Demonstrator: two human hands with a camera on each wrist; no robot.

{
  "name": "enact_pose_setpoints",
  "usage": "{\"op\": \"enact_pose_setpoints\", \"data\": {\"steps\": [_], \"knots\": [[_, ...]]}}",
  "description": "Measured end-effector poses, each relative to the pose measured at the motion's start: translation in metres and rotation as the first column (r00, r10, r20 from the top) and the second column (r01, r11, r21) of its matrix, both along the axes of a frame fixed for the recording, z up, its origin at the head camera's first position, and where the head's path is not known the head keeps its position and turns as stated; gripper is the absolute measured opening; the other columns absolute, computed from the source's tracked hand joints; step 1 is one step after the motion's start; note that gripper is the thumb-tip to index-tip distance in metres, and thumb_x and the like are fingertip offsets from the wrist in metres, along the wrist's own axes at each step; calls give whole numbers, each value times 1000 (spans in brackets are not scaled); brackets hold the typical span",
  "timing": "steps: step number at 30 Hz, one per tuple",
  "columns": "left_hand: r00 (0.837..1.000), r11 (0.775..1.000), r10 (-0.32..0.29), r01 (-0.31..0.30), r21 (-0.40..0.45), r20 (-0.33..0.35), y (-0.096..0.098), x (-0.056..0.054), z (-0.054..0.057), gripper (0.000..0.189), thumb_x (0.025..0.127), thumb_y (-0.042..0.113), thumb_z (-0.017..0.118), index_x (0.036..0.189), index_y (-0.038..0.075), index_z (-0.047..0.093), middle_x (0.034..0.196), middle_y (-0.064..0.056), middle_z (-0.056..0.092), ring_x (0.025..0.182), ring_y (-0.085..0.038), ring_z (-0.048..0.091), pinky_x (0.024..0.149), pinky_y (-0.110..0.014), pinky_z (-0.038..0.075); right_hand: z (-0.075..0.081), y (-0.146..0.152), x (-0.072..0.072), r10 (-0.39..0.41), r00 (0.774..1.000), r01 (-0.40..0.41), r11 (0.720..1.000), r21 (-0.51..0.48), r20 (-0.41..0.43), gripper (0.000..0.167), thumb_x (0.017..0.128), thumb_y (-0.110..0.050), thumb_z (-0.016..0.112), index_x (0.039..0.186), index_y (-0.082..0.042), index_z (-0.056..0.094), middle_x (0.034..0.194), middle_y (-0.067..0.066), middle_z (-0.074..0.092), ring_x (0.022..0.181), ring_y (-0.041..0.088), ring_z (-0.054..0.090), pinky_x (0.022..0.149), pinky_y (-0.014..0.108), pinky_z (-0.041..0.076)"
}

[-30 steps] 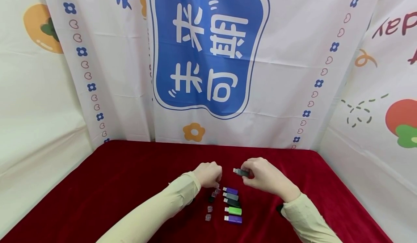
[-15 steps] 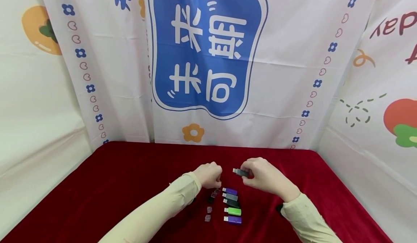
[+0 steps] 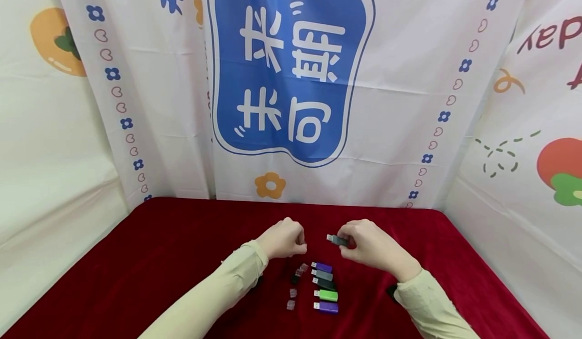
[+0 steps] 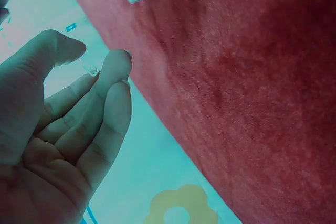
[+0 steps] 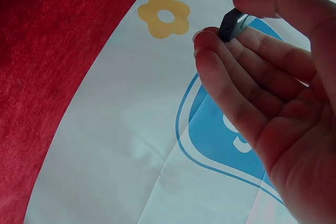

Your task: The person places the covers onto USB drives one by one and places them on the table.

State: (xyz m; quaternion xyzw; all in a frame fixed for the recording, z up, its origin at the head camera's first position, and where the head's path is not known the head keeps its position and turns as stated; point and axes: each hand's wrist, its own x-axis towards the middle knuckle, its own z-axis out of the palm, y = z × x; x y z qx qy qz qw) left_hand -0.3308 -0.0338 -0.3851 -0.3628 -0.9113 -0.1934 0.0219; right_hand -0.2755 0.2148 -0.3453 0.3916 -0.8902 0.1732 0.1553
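My left hand (image 3: pixel 283 238) is above the cloth, pinching a small clear cap (image 4: pixel 90 66) between thumb and fingertips. To its right, my right hand (image 3: pixel 370 245) grips a grey USB stick (image 3: pixel 338 240) by its body, the metal plug pointing left toward the left hand. From the right wrist view, the end of the stick's body shows between thumb and fingers. Below the hands lies a column of USB sticks: a purple one (image 3: pixel 322 267), a grey one (image 3: pixel 323 275), a black one (image 3: pixel 324 283), a green one (image 3: pixel 326 295) and another purple one (image 3: pixel 326 307).
Left of the column lie several clear caps, among them one cap (image 3: pixel 293 292) and a lower cap (image 3: pixel 291 305), plus a dark piece (image 3: pixel 295 279). Dark red cloth (image 3: pixel 204 228) covers the table. A printed white curtain (image 3: pixel 400 127) hangs behind it, with more sheets at both sides.
My left hand has lifted up and to the left, away from the caps on the cloth, with a clear cap in its fingers. The right hand stays nearly still with the grey USB stick.
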Motion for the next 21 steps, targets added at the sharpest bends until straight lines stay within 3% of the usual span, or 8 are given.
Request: {"op": "enact_pose_setpoints", "data": {"steps": [4,12,16,21], "knots": [[1000,999,6,-6,42,-7,-6,6,5,8,88,11,69,81,8,73,63,7,61,46,0,54,52,-17,48,1,0,1,5,1000,-4,1000,-9,10,14,76,-2,79,83,-8,70,74,-6,58,59,8,51,53,21,46],[993,984,-43,61,170,-108,-19,19,19,7,90,10,68,91,3,69,73,0,68,49,6,54,56,-14,48,2,0,0,26,1000,-26,1000,-11,-9,12,76,-1,78,82,-7,70,73,-5,58,59,7,50,53,20,45],[974,972,-82,125,199,-209,-23,26,23,5,89,8,69,90,4,71,78,-1,70,57,5,57,60,-13,49,2,-1,0,28,1000,-28,999,-16,-15,12,76,-1,79,82,-8,70,73,-5,59,60,7,50,53,20,45],[937,963,-132,199,182,-325,-23,33,24,4,88,7,69,86,5,71,78,-1,69,64,-1,59,63,-11,47,3,-1,3,23,1000,-24,999,-22,-19,13,75,-1,79,84,-8,71,74,-5,59,60,8,52,54,20,46]]}}
